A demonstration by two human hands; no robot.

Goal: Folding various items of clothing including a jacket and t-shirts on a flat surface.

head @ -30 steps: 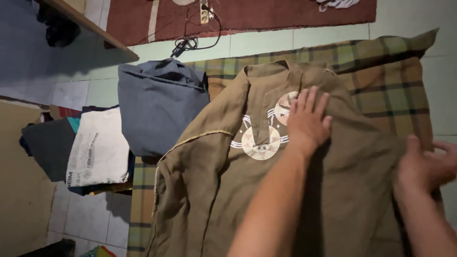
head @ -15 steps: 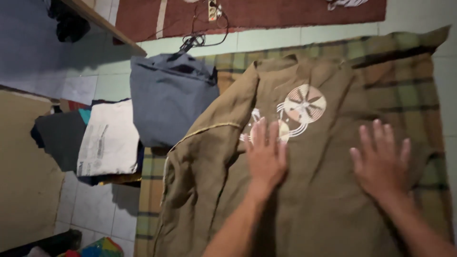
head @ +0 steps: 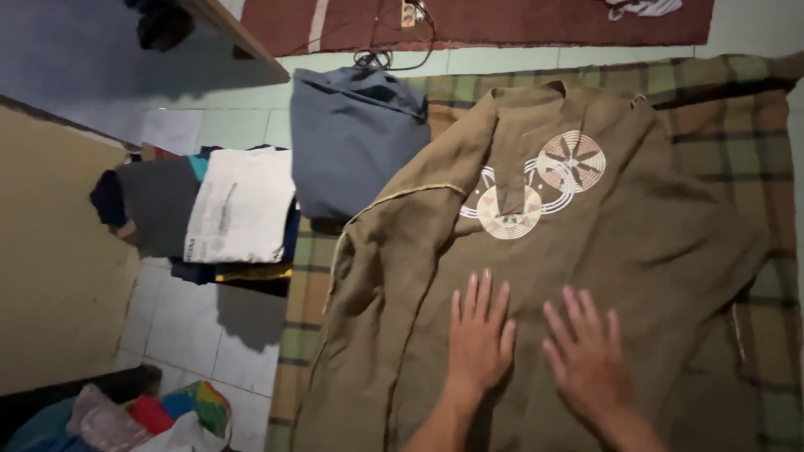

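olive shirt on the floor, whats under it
A plaid blanket shows around the olive shirt, past its collar and right side. Both hands lie flat on top. Whatever lies beneath its middle is covered.

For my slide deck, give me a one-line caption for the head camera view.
Left hand and right hand pressed flat on an olive shirt spread over a plaid blanket.

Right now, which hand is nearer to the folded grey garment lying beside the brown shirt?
Left. The left hand lies flat on the brown shirt, below and right of the grey garment; the right hand lies farther right.
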